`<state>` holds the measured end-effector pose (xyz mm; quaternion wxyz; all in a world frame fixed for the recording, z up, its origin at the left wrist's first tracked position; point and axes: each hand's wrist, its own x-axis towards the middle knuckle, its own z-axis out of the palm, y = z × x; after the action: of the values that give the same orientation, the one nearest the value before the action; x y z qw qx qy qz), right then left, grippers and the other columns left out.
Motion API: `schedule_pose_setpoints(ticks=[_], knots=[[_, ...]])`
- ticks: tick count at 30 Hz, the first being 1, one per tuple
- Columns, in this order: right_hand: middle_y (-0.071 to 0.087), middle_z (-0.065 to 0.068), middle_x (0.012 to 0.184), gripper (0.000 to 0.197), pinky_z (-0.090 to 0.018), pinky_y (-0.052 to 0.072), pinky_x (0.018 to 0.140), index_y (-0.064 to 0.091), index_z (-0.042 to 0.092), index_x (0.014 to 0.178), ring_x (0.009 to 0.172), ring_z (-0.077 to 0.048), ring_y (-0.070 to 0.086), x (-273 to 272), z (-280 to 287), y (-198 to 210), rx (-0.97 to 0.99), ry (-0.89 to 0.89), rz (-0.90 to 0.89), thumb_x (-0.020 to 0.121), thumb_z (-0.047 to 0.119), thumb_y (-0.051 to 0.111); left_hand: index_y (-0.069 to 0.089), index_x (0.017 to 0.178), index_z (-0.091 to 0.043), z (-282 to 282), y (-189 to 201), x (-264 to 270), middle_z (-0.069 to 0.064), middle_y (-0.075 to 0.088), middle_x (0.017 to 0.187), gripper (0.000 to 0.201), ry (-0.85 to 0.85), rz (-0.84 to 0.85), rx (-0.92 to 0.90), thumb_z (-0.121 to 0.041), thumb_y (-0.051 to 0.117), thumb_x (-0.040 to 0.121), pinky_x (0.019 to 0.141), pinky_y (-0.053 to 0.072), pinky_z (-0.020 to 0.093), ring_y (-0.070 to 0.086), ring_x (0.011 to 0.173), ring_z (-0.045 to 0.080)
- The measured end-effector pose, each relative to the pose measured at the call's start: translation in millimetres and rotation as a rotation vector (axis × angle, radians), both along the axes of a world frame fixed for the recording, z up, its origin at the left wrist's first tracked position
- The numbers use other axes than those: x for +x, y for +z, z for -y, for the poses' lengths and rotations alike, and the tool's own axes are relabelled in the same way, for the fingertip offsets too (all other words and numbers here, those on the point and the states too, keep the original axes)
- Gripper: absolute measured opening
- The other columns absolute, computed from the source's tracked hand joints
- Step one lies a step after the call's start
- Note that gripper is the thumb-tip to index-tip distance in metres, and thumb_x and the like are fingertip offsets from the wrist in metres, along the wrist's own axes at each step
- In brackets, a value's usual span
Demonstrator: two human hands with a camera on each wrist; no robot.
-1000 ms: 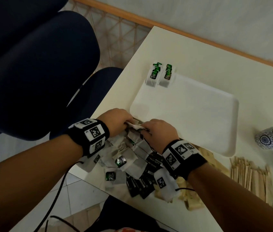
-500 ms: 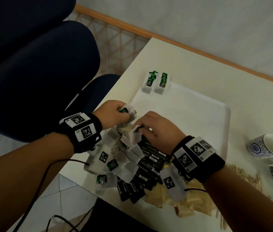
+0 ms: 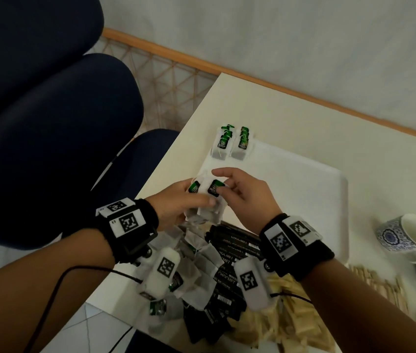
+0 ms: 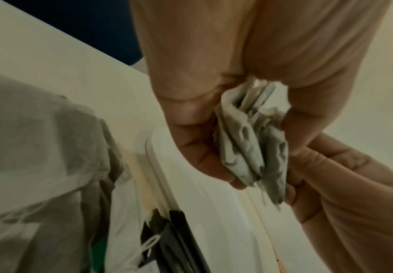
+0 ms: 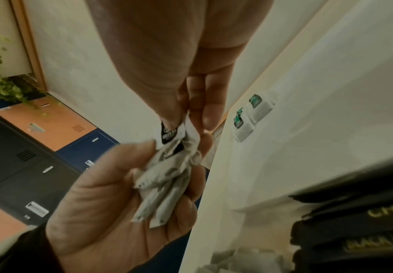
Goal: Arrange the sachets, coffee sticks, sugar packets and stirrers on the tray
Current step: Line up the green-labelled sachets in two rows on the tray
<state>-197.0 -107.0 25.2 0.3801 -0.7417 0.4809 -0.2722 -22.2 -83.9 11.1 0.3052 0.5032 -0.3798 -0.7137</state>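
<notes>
Our left hand (image 3: 176, 200) squeezes a bunch of tea sachets (image 3: 208, 200), our right hand (image 3: 242, 194) pinches one tag, and loose ones could slip out.

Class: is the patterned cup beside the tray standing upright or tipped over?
Tipped over: the cup lies on its side, its open mouth facing sideways.

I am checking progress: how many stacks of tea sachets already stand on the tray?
2: the left stack and the right stack sit side by side at the far left corner of the tray. How many sachets each holds cannot be told.
</notes>
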Motion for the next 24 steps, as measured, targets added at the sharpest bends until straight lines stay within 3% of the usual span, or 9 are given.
schedule_pose_setpoints(ticks=[2,5,8,11,15,17,20,22,24], knots=[[0.061,0.009,0.076,0.029,-0.011,0.043,0.066,0.061,0.027,0.118,0.065,-0.001,0.054,0.5,4.0,0.5,0.004,-0.020,-0.007,0.090,0.019,0.061,0.060,0.096,-0.010,4.4,-0.8,1.3,0.009,0.063,0.074,0.021,-0.002,0.028,-0.037,-0.005,0.071,0.079,0.048,0.041,0.024,0.056,0.059,0.022],[0.062,0.012,0.083,0.033,-0.013,0.046,0.066,0.064,0.033,0.111,0.065,-0.001,0.054,-1.1,11.6,-1.7,0.054,-0.051,-0.064,0.080,0.032,0.073,0.064,0.099,-0.010,12.8,-2.9,3.2,0.012,0.067,0.085,0.021,0.009,0.026,-0.063,0.003,0.067,0.082,0.060,0.051,0.025,0.063,0.073,0.021],[0.062,0.014,0.075,0.018,-0.009,0.042,0.060,0.068,0.029,0.095,0.061,0.004,0.053,-3.3,19.2,-5.7,0.085,-0.080,-0.100,0.078,0.029,0.074,0.066,0.094,-0.012,20.5,-4.1,3.8,0.018,0.064,0.088,0.021,-0.003,0.062,-0.071,0.000,0.073,0.078,0.062,0.046,0.030,0.056,0.077,0.028],[0.064,0.013,0.068,0.004,-0.010,0.043,0.059,0.072,0.026,0.086,0.060,0.002,0.056,-6.4,27.2,-7.0,0.110,-0.118,-0.054,0.083,0.025,0.071,0.068,0.091,-0.014,28.0,-6.8,5.0,0.013,0.065,0.081,0.022,0.001,0.055,-0.058,-0.004,0.078,0.074,0.062,0.042,0.033,0.054,0.071,0.027],[0.068,0.015,0.077,0.012,-0.020,0.052,0.071,0.072,0.029,0.089,0.068,-0.004,0.064,-12.1,42.5,-4.9,0.170,-0.158,0.000,0.088,0.020,0.065,0.066,0.091,-0.011,40.1,-11.8,8.6,0.011,0.065,0.080,0.016,0.020,0.082,-0.030,-0.002,0.072,0.080,0.062,0.041,0.034,0.054,0.075,0.028],[0.068,0.015,0.075,0.017,-0.021,0.052,0.070,0.070,0.032,0.086,0.068,-0.005,0.064,-15.5,53.1,-5.0,0.206,-0.178,0.026,0.088,0.016,0.065,0.063,0.089,-0.010,48.6,-13.4,11.4,0.009,0.064,0.075,0.010,0.037,0.103,-0.021,-0.002,0.068,0.084,0.056,0.039,0.028,0.056,0.067,0.024],[0.068,0.015,0.067,0.013,-0.013,0.047,0.064,0.070,0.030,0.083,0.064,0.001,0.061,-19.8,70.7,-6.1,0.222,-0.222,0.022,0.086,0.018,0.067,0.059,0.083,-0.009,63.4,-15.3,18.3,0.006,0.060,0.064,0.008,0.110,0.093,-0.001,-0.007,0.066,0.086,0.046,0.035,0.022,0.052,0.050,0.016],[0.067,0.017,0.071,0.011,-0.010,0.045,0.066,0.070,0.030,0.083,0.068,0.003,0.061,-21.9,82.5,-9.6,0.177,-0.226,-0.065,0.087,0.021,0.065,0.059,0.084,-0.008,74.7,-17.4,22.9,0.009,0.061,0.068,0.007,0.178,0.076,0.017,-0.010,0.066,0.087,0.054,0.039,0.029,0.054,0.057,0.021],[0.068,0.016,0.080,0.010,-0.014,0.047,0.072,0.071,0.028,0.089,0.079,-0.001,0.062,-22.3,93.3,-13.7,0.145,-0.193,-0.179,0.088,0.023,0.063,0.061,0.089,-0.009,84.8,-19.0,26.3,0.011,0.064,0.077,0.001,0.223,0.061,0.050,-0.010,0.062,0.089,0.059,0.048,0.032,0.060,0.064,0.022]])
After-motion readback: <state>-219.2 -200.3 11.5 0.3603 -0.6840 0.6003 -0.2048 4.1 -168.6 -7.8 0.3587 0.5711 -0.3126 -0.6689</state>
